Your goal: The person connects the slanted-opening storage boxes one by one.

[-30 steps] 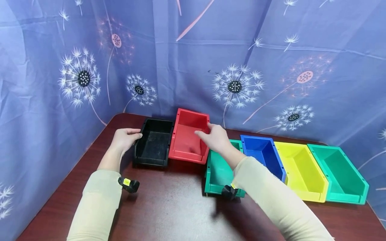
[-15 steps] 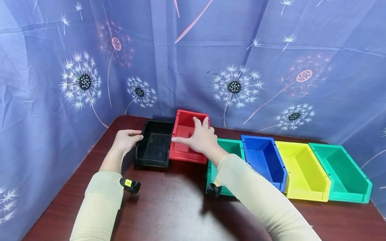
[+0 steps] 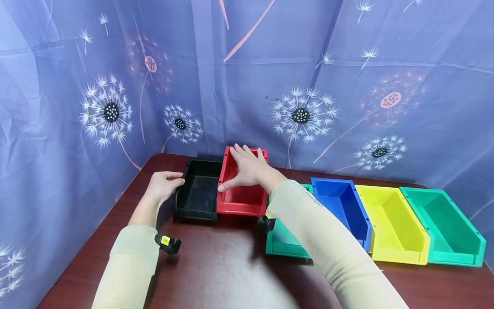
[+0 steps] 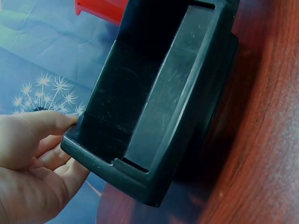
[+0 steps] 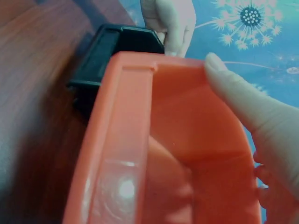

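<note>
A red bin (image 3: 241,208) is seen near the middle of the head view, just beside a black bin (image 3: 197,193); whether their walls touch cannot be told. The right hand (image 3: 248,169) is laid across the red bin with fingers spread, its thumb placed on the left rim. The black bin's left wall is pinched between thumb and fingers by the left hand (image 3: 161,186). At centre right, a green bin (image 3: 285,246) is partly covered by the right sleeve (image 3: 328,234); a blue bin (image 3: 341,206), a yellow bin (image 3: 390,225) and a second green bin (image 3: 451,227) are lined up toward the right edge. Brown table (image 3: 224,266) is shown lower down; the upper frame is filled by a dandelion-printed blue curtain (image 3: 239,94).
</note>
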`<state>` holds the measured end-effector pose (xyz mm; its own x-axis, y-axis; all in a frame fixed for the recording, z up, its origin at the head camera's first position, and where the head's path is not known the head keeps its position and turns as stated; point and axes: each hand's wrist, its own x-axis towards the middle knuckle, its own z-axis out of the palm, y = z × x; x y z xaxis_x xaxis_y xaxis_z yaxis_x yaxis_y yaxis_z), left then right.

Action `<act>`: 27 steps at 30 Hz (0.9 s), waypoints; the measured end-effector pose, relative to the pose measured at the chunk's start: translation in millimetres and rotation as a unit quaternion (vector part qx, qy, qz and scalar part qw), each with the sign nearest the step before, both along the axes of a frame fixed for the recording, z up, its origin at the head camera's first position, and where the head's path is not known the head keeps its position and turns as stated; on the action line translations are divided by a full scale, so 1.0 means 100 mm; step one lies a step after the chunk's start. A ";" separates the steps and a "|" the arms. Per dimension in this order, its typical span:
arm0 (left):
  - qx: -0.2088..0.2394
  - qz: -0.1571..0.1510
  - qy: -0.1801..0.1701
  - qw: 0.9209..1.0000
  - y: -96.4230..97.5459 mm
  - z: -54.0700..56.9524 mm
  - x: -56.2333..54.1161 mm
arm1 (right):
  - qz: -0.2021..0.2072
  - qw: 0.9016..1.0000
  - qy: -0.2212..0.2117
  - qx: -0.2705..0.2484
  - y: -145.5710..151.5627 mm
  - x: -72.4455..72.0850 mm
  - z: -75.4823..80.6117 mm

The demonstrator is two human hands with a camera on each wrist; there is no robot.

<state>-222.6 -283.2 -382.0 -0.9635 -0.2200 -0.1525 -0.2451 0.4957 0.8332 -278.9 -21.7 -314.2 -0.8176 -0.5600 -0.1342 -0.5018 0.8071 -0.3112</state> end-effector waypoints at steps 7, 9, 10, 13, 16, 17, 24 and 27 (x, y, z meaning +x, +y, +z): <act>-0.008 0.002 0.011 1.000 0.01 -0.01 0.01 | 0.001 1.000 -0.020 0.003 -0.02 -0.07 0.01; -0.011 0.002 0.011 1.000 0.02 -0.01 0.02 | -0.001 1.000 -0.023 0.002 -0.02 -0.08 0.00; -0.013 0.001 0.010 1.000 0.02 0.00 0.02 | -0.002 1.000 -0.025 0.001 -0.03 -0.08 0.00; -0.024 -0.002 0.011 1.000 0.00 0.01 0.03 | -0.005 1.000 -0.026 0.000 -0.04 -0.08 -0.01; -0.039 -0.006 0.016 0.999 -0.03 0.03 0.05 | -0.006 1.000 -0.015 0.002 -0.09 -0.06 -0.03; -0.044 -0.006 0.018 0.999 -0.05 0.03 0.05 | -0.006 1.000 -0.012 0.002 -0.11 -0.05 -0.03; -0.062 0.008 0.029 0.998 -0.14 0.04 0.07 | -0.021 1.000 -0.016 0.001 -0.26 0.00 -0.04; -0.060 -0.002 0.027 0.998 -0.16 0.04 0.07 | -0.032 0.999 -0.024 0.011 -0.29 0.02 -0.04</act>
